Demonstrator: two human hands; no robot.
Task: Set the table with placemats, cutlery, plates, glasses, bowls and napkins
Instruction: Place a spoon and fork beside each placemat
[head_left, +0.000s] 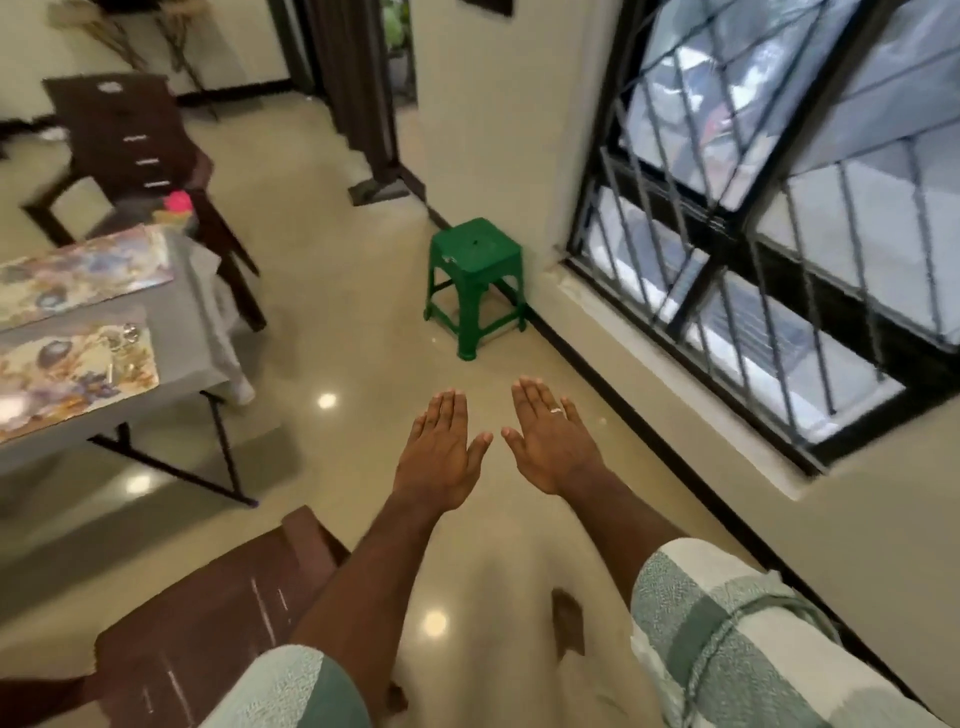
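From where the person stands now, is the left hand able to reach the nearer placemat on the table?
Probably not yet. The left hand is open over bare floor, well apart from the nearer placemat on the table. Nothing blocks the way; a step left seems needed.

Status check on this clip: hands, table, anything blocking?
Left hand and right hand open, empty, over floor. Two placemats on table, far left. Nothing between.

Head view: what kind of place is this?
Likely a home dining room: a table with patterned placemats, dark wooden chairs, a green plastic stool and a barred window. Both hands are empty.
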